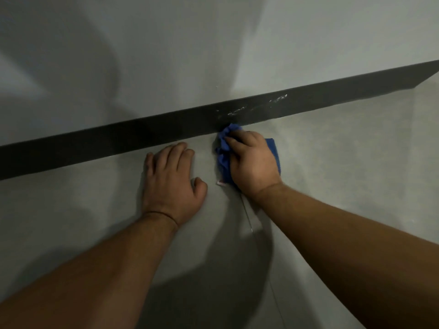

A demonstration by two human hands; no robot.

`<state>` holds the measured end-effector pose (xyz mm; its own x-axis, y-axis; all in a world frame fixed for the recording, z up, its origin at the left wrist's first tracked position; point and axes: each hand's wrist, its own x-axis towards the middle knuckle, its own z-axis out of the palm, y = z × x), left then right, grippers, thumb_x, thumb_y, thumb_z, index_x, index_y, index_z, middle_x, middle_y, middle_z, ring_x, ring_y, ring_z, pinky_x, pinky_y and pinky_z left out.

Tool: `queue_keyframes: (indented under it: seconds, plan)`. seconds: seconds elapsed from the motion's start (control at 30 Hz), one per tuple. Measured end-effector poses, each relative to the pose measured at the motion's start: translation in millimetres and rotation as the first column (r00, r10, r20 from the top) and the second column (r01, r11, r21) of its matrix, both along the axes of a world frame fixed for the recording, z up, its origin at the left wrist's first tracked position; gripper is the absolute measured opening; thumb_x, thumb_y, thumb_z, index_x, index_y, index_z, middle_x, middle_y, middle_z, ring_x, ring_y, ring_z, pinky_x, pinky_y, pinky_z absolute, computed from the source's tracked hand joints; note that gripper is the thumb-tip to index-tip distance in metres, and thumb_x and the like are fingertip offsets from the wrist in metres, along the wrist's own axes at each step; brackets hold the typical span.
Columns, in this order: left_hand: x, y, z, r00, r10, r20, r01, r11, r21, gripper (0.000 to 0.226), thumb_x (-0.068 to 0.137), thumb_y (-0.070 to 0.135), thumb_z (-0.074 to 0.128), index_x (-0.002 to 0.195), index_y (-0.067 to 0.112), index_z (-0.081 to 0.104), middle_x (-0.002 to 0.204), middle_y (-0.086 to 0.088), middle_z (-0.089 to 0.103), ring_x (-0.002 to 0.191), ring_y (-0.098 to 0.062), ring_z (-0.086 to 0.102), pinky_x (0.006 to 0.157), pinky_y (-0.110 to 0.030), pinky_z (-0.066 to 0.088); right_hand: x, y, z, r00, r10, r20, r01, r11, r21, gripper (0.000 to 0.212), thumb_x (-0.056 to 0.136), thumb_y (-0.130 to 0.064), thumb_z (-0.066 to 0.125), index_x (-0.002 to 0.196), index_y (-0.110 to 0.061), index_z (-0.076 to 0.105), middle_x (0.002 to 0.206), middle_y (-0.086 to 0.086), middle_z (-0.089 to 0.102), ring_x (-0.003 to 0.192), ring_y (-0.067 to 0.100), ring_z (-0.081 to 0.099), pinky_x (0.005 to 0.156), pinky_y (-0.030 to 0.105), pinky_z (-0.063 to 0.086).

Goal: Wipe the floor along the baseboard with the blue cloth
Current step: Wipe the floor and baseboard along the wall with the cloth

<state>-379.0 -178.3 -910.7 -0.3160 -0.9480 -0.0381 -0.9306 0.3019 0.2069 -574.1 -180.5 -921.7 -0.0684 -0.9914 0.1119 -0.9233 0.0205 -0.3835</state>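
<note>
A dark baseboard [166, 129] runs across the view, rising from left to right, with pale smears on it above the cloth. My right hand [253, 163] presses a crumpled blue cloth [223, 153] onto the grey floor [332, 162], and the cloth's far end touches the foot of the baseboard. A small white tag shows at the cloth's near corner. My left hand [169, 179] lies flat on the floor just left of the cloth, fingers pointing toward the baseboard, holding nothing.
Above the baseboard rises a plain grey wall [190, 43]. A thin line [247, 214] runs along the floor from under my right wrist toward me. The baseboard ends at an angled cut at the far right [422, 77]. Shadows fall across wall and floor.
</note>
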Motion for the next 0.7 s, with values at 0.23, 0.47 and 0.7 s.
queue_keyframes:
  seconds: [0.23,0.47,0.7]
  plan:
    - [-1.0,0.0,0.8,1.0,0.001,-0.006,-0.001,1.0,0.023,0.073,0.08,0.048,0.033,0.144,0.017,0.047,0.154,-0.008,0.044,0.144,-0.029,0.037,0.121,-0.061,0.024,-5.0,-7.8,22.7,0.553,-0.449,0.702,0.606,0.795,0.032,0.011,0.098,-0.021,0.061,0.108,-0.025,0.057,0.1,-0.014,0.064,0.088,-0.008,0.061,0.086,0.013,0.052]
    - [-0.3,-1.6,-0.3,1.0,-0.004,-0.001,0.004,1.0,0.012,0.075,0.079,0.051,0.036,0.143,0.014,0.049,0.152,-0.01,0.048,0.142,-0.031,0.041,0.12,-0.061,0.026,37.2,-45.7,32.7,0.537,-0.418,0.733,0.594,0.804,0.024,0.011,0.094,-0.019,0.068,0.103,-0.015,0.067,0.116,0.009,0.063,0.1,0.011,0.061,0.096,0.021,0.05]
    - [0.9,-2.8,-1.9,0.999,0.005,-0.049,-0.005,1.0,-0.012,0.07,0.079,0.047,0.039,0.141,0.015,0.05,0.148,-0.009,0.051,0.138,-0.03,0.044,0.119,-0.061,0.027,41.4,-39.5,17.1,0.674,-0.465,0.574,0.478,0.867,0.141,0.015,0.091,-0.019,0.072,0.106,-0.018,0.076,0.108,-0.001,0.068,0.097,0.01,0.062,0.083,0.01,0.045]
